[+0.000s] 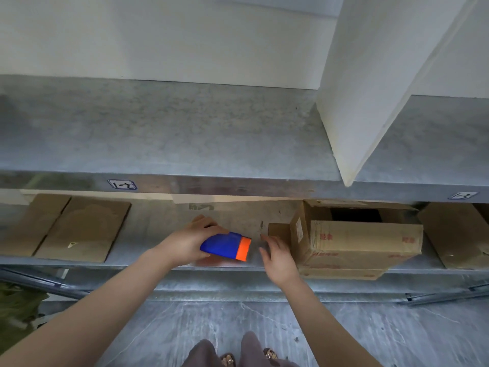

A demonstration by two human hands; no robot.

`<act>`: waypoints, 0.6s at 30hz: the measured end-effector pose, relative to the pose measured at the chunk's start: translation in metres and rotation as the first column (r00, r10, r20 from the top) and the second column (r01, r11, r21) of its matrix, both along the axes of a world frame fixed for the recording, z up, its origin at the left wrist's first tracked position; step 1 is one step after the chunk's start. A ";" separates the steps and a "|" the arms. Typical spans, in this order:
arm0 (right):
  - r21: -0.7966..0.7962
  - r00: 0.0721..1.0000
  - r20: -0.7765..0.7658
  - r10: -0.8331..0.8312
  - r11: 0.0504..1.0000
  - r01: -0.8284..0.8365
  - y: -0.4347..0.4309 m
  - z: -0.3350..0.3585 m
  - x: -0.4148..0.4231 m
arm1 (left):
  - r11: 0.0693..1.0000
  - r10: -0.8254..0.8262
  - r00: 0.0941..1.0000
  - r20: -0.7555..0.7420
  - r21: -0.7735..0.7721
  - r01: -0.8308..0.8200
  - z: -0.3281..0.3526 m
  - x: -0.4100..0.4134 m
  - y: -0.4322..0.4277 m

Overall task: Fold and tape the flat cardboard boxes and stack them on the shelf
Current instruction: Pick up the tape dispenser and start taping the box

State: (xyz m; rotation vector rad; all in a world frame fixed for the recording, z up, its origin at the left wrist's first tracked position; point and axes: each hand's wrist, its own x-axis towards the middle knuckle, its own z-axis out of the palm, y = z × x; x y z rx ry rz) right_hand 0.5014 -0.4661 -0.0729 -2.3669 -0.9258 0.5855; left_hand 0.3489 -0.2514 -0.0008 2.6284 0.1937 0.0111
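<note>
Gripping a blue tape dispenser with an orange end, the left hand curls its fingers over the top of the body, orange end pointing toward the right hand. The dispenser sits low over the front of the lower shelf; whether it touches the metal cannot be told.

Right hand – released, fingers loosely spread, holding nothing – hovers just right of the dispenser, apart from it. Its fingertips lie close to the near corner of a cardboard box; contact unclear.

That box stands just right of the right hand on the same shelf, top flaps open, red print on its front face. It rests on flat cardboard at the shelf's front edge.

Further right, another brown box, partly cut off by the frame.

Well left of the left hand – flattened cardboard boxes lying on the shelf.

Above both hands, the upper shelf, galvanised grey, with a small label on its front lip. A white pillar rises from it, up and right of the hands.

Below the arms: grey floor, sandalled feet.
</note>
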 end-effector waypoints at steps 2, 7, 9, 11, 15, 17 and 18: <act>0.070 0.998 -0.060 0.025 0.997 -0.021 0.005 0.005 0.003 | 1.000 0.003 1.000 0.026 -0.005 -0.002 0.009 -0.001 0.002; 0.197 0.973 -0.223 0.060 0.980 -0.015 0.018 0.021 0.005 | 0.999 -0.041 0.996 0.080 0.002 0.041 0.027 -0.001 0.001; 0.206 0.953 -0.302 0.023 0.978 0.042 0.020 0.027 0.006 | 0.999 -0.032 0.993 0.109 -0.006 0.033 0.033 0.000 -0.001; 0.203 0.941 -0.339 -0.025 0.974 0.098 0.016 0.034 0.006 | 0.999 -0.033 0.990 0.134 0.002 0.033 0.038 0.001 -0.001; 0.201 0.974 -0.202 -0.101 0.969 0.142 0.004 0.059 0.008 | 1.000 -0.022 0.985 0.168 -0.006 0.023 0.050 0.006 -0.009; 0.237 0.986 -0.090 -0.138 0.959 0.156 -0.005 0.075 0.011 | 1.000 -0.011 0.985 0.171 -0.005 0.012 0.054 0.010 -0.012; 0.259 0.984 -0.076 -0.164 0.949 0.178 -0.010 0.084 0.013 | 1.000 0.002 0.985 0.170 -0.008 -0.001 0.057 0.012 -0.013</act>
